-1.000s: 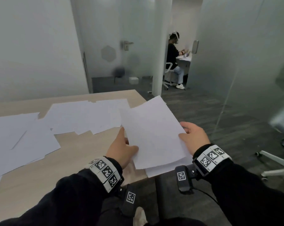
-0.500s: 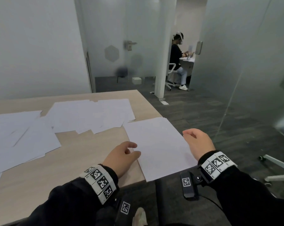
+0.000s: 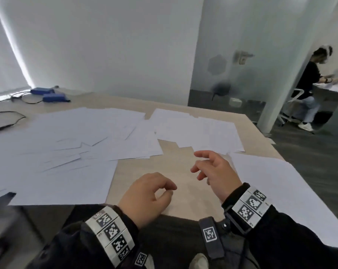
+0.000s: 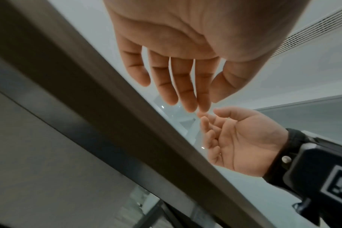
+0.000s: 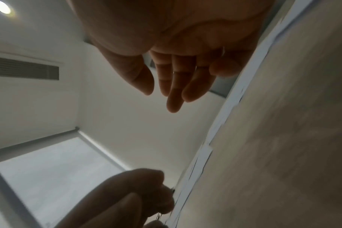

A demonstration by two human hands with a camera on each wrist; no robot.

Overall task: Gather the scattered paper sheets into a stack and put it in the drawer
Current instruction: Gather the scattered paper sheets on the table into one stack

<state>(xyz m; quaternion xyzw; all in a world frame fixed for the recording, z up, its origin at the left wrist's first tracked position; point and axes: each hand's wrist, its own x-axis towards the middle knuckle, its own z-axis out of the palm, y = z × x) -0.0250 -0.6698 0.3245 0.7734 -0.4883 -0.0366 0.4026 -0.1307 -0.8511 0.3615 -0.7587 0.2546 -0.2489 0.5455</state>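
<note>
Several white paper sheets (image 3: 67, 152) lie scattered over the left of the wooden table (image 3: 174, 200), and more sheets (image 3: 197, 131) overlap at the back middle. A gathered stack of sheets (image 3: 280, 191) lies at the table's right front corner, its edge over the rim. My left hand (image 3: 164, 189) hovers over bare wood near the front edge, fingers loosely curled, holding nothing. My right hand (image 3: 199, 166) floats just left of the stack, fingers relaxed and spread, empty. The left wrist view shows my left hand (image 4: 178, 86) and my right hand (image 4: 234, 138), both empty. No drawer can be made out.
Two blue boxes (image 3: 48, 94) with black cables sit at the table's far left. A white pillar (image 3: 276, 74) and a frosted glass wall stand beyond the table. A seated person (image 3: 309, 84) works at the far right. A dark object (image 3: 1, 220) lies under the table's left front edge.
Both hands have let go of the stack, which now lies flat at the right front corner. The hands have moved left over bare wood, and the view has turned left.
</note>
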